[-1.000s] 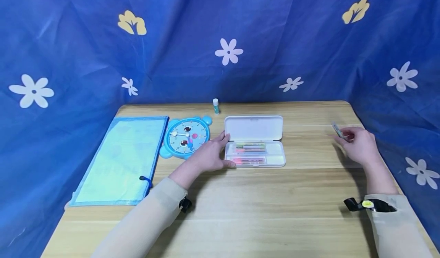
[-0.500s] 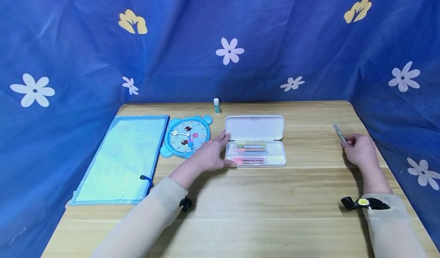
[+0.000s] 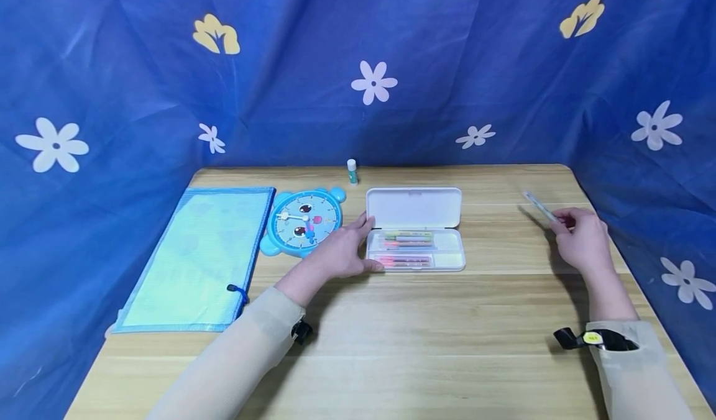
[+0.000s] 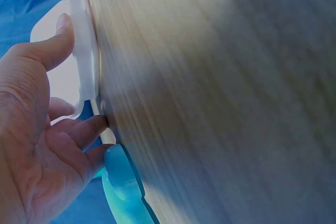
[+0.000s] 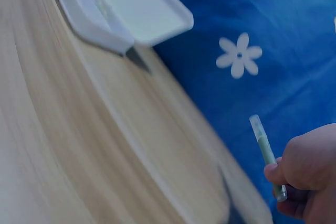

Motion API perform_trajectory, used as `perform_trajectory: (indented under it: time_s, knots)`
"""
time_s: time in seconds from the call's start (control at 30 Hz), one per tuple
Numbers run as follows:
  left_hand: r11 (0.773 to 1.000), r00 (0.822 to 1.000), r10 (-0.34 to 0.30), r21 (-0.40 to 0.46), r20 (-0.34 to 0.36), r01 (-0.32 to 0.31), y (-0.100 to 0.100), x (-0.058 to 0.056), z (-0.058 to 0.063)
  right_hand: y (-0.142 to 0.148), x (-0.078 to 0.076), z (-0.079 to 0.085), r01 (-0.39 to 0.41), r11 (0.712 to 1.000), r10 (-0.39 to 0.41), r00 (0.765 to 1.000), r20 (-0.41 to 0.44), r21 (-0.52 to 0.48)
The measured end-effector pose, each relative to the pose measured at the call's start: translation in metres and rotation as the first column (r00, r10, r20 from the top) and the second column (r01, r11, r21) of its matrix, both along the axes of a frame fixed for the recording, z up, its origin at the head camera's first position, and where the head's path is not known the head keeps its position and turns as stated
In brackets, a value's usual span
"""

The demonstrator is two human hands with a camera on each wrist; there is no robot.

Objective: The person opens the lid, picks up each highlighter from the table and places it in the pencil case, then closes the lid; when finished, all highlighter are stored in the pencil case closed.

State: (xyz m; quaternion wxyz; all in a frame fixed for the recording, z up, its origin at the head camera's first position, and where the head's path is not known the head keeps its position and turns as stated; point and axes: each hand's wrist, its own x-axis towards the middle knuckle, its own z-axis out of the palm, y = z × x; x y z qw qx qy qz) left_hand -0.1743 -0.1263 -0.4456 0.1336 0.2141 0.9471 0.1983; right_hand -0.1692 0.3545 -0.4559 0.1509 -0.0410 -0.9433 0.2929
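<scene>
A white pencil case (image 3: 414,230) lies with its lid raised at the middle of the table, several pens (image 3: 408,241) in its compartments. My left hand (image 3: 344,250) holds the case's left end, thumb at the front edge and fingers toward the hinge; in the left wrist view the thumb (image 4: 62,38) bends over the white wall. Over at the right, my right hand (image 3: 584,240) pinches a slim pale-green pen (image 3: 539,206) with a clear cap, tilted up and left above the table. The right wrist view shows that pen (image 5: 266,149) between thumb and fingers.
A blue toy clock (image 3: 304,223) lies left of the case, close to the left forearm. Farther left is a light-blue mesh zip folder (image 3: 196,258). A glue stick (image 3: 352,172) stands near the table's back edge, before a blue flowered cloth (image 3: 414,47).
The pen in my right hand first turned more upright, then swung to point left, clear of the fingers. The right hand shifted slightly left. My left hand stays on the pencil case.
</scene>
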Motion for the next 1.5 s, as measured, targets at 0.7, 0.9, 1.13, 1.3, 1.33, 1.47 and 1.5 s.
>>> perform_trajectory:
  time_s: [0.7,0.9,1.13,1.3,1.33,1.47,1.5]
  knots:
    - [1.000,1.000,-0.009,-0.008,-0.011,0.009,-0.001,0.000,0.000,-0.078,0.009,0.044,-0.257,0.966,0.248,0.951,-0.187,-0.027]
    - [1.000,1.000,-0.005,-0.002,-0.004,0.005,-0.001,-0.001,0.000,-0.100,0.008,0.044,-0.324,0.946,0.313,0.930,-0.191,-0.027]
    - [1.000,1.000,-0.007,-0.007,-0.020,0.006,-0.001,-0.001,0.000,-0.124,0.008,0.040,-0.415,0.909,0.407,0.904,-0.129,-0.034]
    - [1.000,1.000,-0.005,-0.005,-0.021,0.005,0.000,-0.001,-0.001,-0.141,0.010,0.036,-0.492,0.870,0.487,0.867,-0.104,-0.034]
    - [1.000,1.000,-0.004,-0.005,-0.021,0.004,0.000,-0.001,-0.001,-0.145,0.010,0.035,-0.503,0.863,0.498,0.861,-0.098,-0.034]
    - [1.000,1.000,-0.003,-0.009,-0.024,0.003,0.000,0.000,-0.001,-0.159,0.012,0.031,-0.540,0.841,0.536,0.841,-0.074,-0.040]
    - [1.000,1.000,-0.003,-0.010,-0.025,0.003,0.000,0.000,-0.001,-0.162,0.012,0.030,-0.547,0.836,0.544,0.837,-0.068,-0.041]
